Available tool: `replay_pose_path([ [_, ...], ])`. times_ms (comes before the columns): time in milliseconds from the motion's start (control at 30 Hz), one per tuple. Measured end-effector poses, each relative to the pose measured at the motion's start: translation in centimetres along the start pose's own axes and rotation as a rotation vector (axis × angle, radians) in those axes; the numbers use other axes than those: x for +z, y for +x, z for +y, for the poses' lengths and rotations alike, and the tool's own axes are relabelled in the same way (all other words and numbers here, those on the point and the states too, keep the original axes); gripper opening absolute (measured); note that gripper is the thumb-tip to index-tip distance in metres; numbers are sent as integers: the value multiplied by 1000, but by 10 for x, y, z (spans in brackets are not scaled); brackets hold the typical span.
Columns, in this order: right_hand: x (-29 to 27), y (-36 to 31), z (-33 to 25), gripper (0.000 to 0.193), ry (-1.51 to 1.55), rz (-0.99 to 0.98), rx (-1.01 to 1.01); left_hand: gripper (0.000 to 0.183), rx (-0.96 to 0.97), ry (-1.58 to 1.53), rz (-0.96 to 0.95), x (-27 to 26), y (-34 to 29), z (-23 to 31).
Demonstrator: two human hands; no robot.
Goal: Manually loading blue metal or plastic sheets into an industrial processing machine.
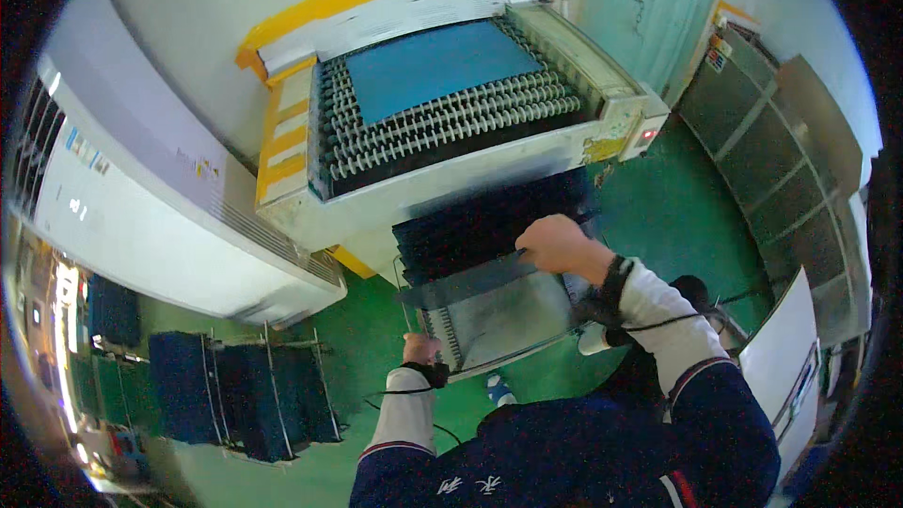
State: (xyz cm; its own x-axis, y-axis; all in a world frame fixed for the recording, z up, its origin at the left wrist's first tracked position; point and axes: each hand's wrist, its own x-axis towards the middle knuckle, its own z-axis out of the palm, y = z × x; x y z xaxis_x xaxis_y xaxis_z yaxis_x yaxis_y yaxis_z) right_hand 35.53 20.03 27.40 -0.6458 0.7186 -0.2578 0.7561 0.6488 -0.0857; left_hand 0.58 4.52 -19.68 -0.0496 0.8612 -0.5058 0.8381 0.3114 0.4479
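Observation:
My right hand (564, 246) is closed, with the fingers pinching the upper edge of a thin dark panel (461, 288). This panel tilts in front of a row of several upright dark panels (489, 221) in a slotted rack (503, 325). Down at the rack's left side, my left hand (420, 348) is closed next to a thin upright rod and the toothed strip. What its fingers hold is too small to make out. Black bands with cords circle both wrists.
Beyond the rack stands a roller conveyor (414, 174) with a blue panel (437, 66) lying on its rollers. A white cabinet unit (179, 216) stands left, near another rack of dark panels (245, 386). Grey framed panels (781, 160) lean at the right wall; a white board (781, 357) stands nearer.

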Motion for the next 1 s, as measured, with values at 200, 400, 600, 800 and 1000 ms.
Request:
replay_pose_path([
  [200, -67, -53, 44, 25, 239, 273, 89, 47, -352, -150, 44, -9, -8, 28],
  [400, -47, -79, 83, 30, 1404, 539, 337, 73, -586, -295, 70, -59, -45, 83],
  [600, 12, -51, 78, 26, 1976, 574, 402, 80, -683, -307, 34, -80, -63, 103],
  [800, 49, -13, 60, 24, 2361, 324, 456, 83, -654, -271, 11, -47, -35, 68],
  [1000, 72, 30, 56, 20, 2442, 316, 420, 76, -242, 3, 4, 34, 15, -15],
])
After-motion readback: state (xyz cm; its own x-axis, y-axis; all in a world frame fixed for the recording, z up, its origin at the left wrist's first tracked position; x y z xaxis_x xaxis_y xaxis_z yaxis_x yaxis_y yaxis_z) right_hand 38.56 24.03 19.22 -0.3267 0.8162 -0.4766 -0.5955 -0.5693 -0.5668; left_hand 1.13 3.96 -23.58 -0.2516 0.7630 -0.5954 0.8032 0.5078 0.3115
